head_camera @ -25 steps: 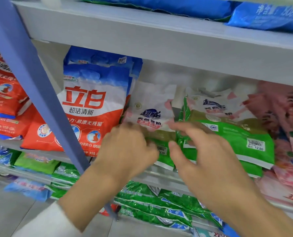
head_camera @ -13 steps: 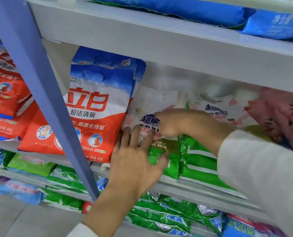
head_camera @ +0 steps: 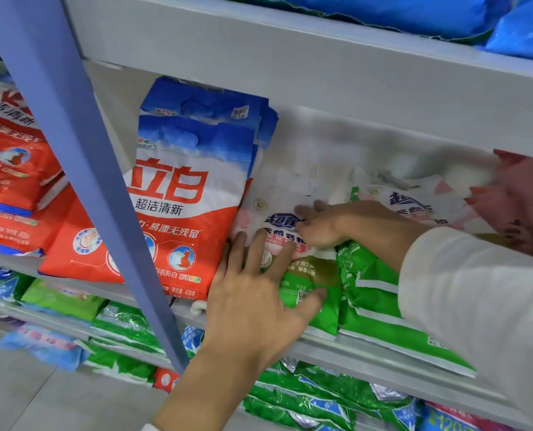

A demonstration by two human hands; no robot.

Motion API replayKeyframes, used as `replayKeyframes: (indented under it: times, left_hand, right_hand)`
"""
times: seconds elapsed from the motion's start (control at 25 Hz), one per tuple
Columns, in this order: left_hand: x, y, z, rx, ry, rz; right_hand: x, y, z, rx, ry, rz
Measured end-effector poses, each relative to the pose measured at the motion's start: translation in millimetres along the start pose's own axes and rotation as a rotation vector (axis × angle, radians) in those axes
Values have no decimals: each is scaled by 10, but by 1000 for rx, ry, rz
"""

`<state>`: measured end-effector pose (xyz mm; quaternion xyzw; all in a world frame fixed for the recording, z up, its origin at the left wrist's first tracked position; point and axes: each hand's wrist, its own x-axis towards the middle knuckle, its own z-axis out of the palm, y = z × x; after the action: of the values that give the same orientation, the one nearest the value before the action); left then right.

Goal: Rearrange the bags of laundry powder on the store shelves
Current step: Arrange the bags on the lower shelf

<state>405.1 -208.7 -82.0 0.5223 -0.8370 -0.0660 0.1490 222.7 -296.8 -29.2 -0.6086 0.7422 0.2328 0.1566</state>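
A grey shelf [head_camera: 367,359] runs across the view behind a slanting blue post [head_camera: 82,169]. On it a big red, white and blue bag [head_camera: 178,194] stands upright on the left. Just beside it to the right, a smaller green and white bag [head_camera: 312,272] leans back, with another green bag [head_camera: 367,290] touching its right side. The left hand [head_camera: 256,303] lies flat on the green and white bag, fingers spread. The right hand [head_camera: 327,225] rests higher on that bag; whether it pinches is unclear.
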Motion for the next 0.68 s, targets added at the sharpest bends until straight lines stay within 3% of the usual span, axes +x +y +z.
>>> replayKeyframes:
  times: [0.24, 0.36, 0.44, 0.56, 0.68]
  left_hand:
    - [2, 18, -37, -47, -36, -27]
    - [9, 51, -132, -97, -121, -54]
    - [18, 149, -250, -197, -120, -96]
    - [83, 483, -504, -581, -36, -173]
    - [252, 879, -728, -869, -316, -209]
  right_hand:
    - [-164, 35, -42, 136, 81, -57]
    - [-674, 158, -100, 250, 428, -117]
    - [-1109, 373, -50, 316, 619, -27]
    - [-1591, 701, 105, 342, 480, 327]
    - [-1796, 815, 226, 542, 384, 385]
